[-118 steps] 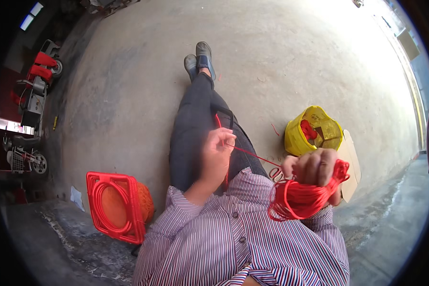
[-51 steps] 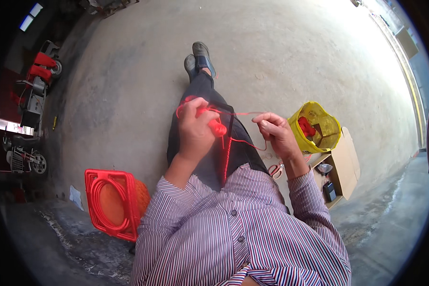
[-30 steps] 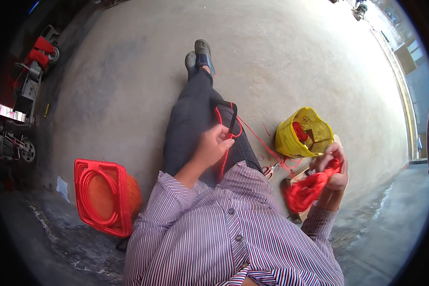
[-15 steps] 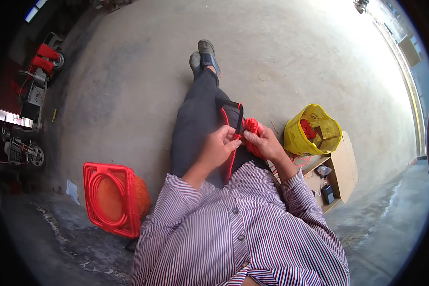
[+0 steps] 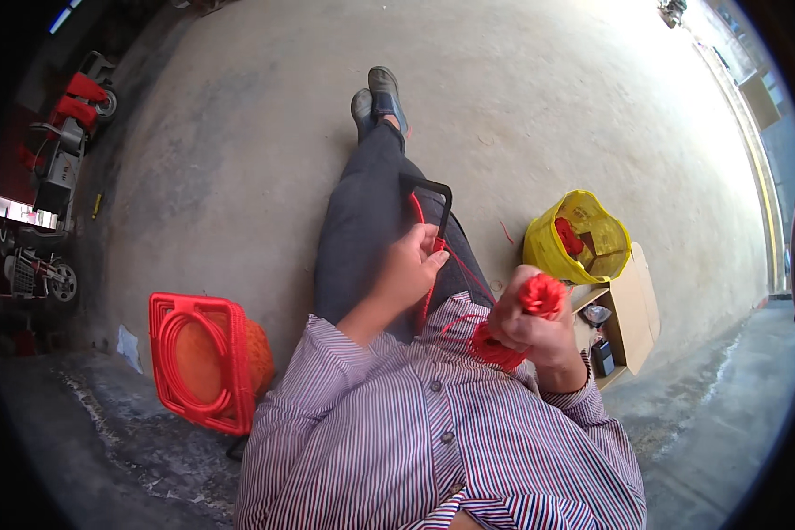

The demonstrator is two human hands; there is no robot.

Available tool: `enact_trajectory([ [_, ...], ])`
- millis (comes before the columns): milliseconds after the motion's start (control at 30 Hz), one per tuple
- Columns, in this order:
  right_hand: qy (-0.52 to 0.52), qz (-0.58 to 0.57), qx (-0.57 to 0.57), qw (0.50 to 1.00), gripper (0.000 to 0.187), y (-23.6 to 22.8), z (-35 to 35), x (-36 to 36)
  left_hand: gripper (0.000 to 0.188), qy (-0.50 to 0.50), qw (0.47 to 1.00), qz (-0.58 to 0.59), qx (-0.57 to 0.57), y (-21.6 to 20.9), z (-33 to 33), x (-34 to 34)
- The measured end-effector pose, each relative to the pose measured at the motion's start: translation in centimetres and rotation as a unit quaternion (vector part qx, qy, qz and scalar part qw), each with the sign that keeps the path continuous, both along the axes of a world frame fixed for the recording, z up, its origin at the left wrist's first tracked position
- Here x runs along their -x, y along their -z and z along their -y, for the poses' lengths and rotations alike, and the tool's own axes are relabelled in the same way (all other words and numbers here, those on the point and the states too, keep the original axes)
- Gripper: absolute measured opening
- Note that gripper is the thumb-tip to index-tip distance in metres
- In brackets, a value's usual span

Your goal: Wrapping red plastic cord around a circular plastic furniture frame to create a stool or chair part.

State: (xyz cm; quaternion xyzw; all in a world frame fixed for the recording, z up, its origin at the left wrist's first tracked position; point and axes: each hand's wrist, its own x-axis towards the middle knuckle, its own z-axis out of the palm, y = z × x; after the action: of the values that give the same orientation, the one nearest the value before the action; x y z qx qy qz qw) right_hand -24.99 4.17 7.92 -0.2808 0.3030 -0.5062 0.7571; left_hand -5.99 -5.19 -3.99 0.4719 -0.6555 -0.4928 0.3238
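Note:
A bent black rod frame (image 5: 433, 185) lies over my thighs, its left and lower stretches covered in red cord. My left hand (image 5: 404, 272) is closed on it, thumb and fingers pinching the cord-wrapped part near the corner. Raised in front of my belly to the right, my right hand (image 5: 530, 329) is wrapped around a bundle of red cord (image 5: 543, 296), which bulges out at both ends of the fist. Thin red strands run from the pinched spot on the frame across to the bundle.
On my left stands a red square frame (image 5: 156, 353) with curved bars against an orange rounded thing (image 5: 254, 353). At right are a yellow bucket-shaped bag (image 5: 548, 252) with red cord inside and an open cardboard box (image 5: 636, 309) holding small items. Parked scooters (image 5: 57, 190) line the far left.
My right hand has moved away from the frame, down and to the right, pulling the cord strands out with the bundle. The left hand stays on the frame.

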Motion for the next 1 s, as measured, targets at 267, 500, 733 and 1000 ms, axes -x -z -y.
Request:
enact_trajectory([
  [267, 0.04, -0.486, 0.234, 0.841, 0.024, 1.8, 6.7, 2.3, 0.026, -0.092, 0.949, -0.269, -0.138, -3.0, 2.5, 0.4],
  [500, -0.043, -0.631, 0.183, 0.753, 0.028, 10.8, 12.0, -2.8, 0.019, -0.105, 0.982, 0.06, 0.143, 2.1, 5.7, 1.0],
  [733, 0.127, -0.552, 0.35, 0.746, 0.038, 6.6, 8.2, -2.0, 0.015, -0.177, 0.951, 0.065, 0.247, -4.8, 3.0, 0.7],
  [1000, 0.114, 0.132, 0.173, 0.969, 0.045, 3.9, 1.2, 5.5, 0.023, -0.123, 0.968, -0.187, -0.116, -4.0, 3.1, 1.3],
])
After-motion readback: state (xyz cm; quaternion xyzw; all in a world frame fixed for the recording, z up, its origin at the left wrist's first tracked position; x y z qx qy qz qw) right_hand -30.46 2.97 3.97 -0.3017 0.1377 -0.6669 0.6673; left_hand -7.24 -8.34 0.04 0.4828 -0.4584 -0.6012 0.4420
